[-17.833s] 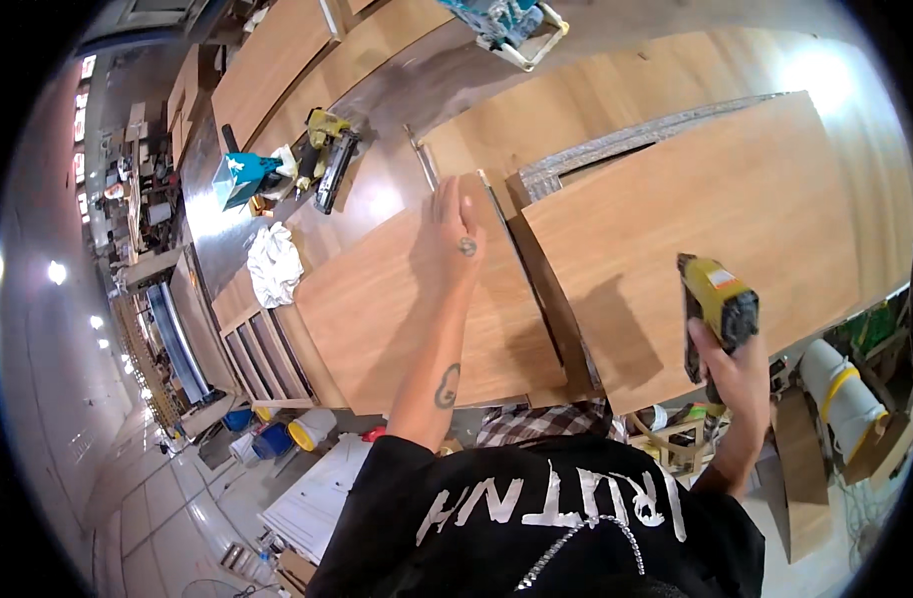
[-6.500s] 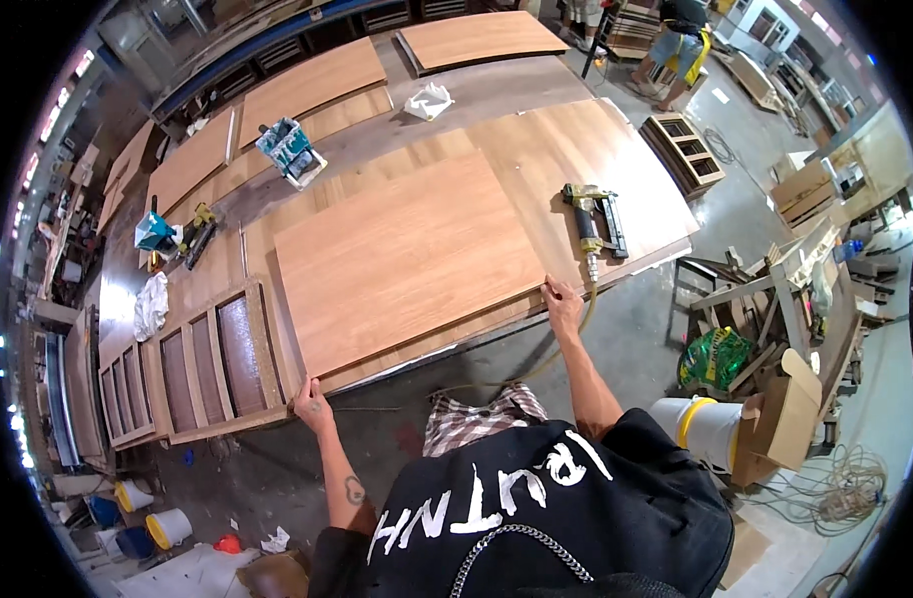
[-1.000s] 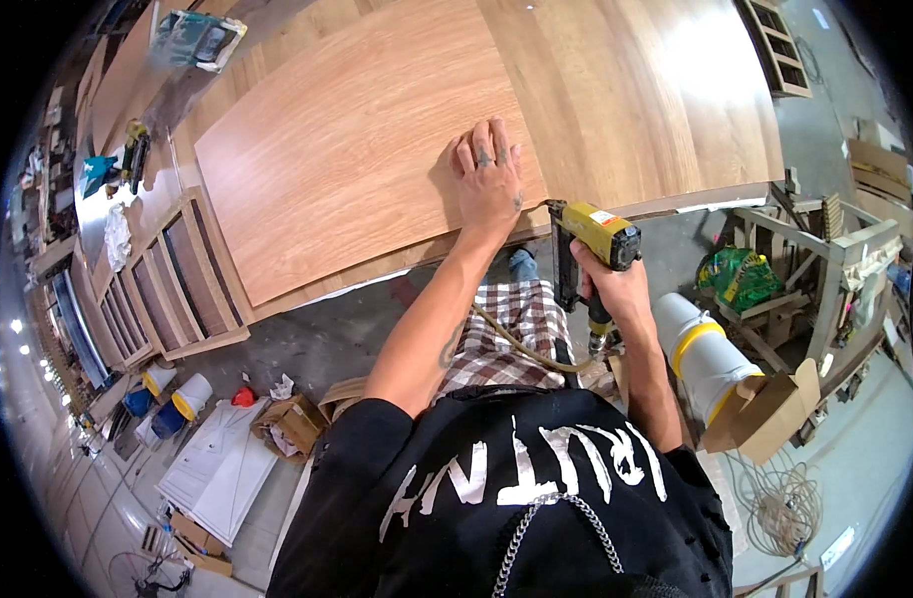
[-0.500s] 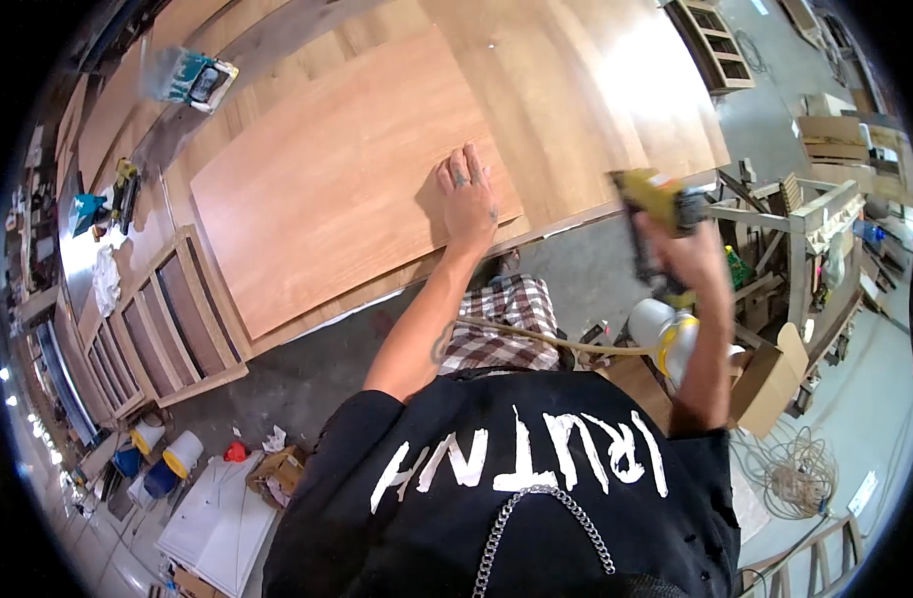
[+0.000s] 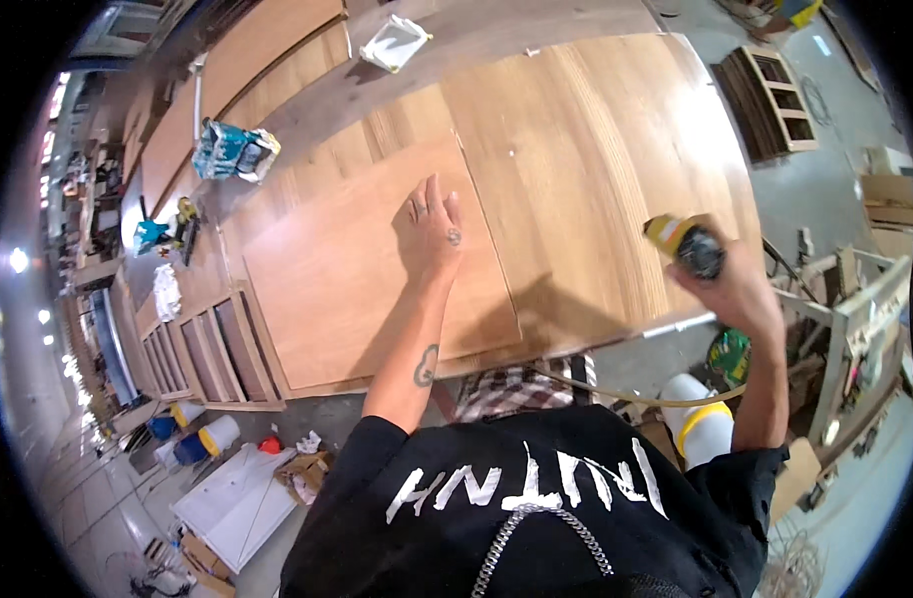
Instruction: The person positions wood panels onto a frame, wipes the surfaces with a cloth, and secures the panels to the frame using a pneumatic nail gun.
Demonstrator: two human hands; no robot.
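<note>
My left hand (image 5: 436, 224) rests on a thin reddish-brown plywood panel (image 5: 347, 289), its fingers stretched out. The panel lies on a larger wood-grain sheet (image 5: 576, 140). My right hand (image 5: 731, 284) is closed round a yellow and black nail gun (image 5: 686, 246), held up over the right part of the sheet near its front edge. The gun's lower part is hidden by my hand and the angle. A tan hose (image 5: 636, 399) runs from beside my waist to the right, passing behind my right forearm.
Left on the bench are a teal bag (image 5: 232, 151), another yellow and black tool (image 5: 185, 224), a white cloth (image 5: 167, 292) and slatted wooden frames (image 5: 222, 344). A white tray-like piece (image 5: 397, 44) lies farther back. At right stand a white bucket (image 5: 701, 424) and a wooden frame stand (image 5: 845, 319).
My left hand has shifted left on the panel. My right hand has brought the nail gun forward over the sheet's front edge. The view has tilted, showing more of the far bench.
</note>
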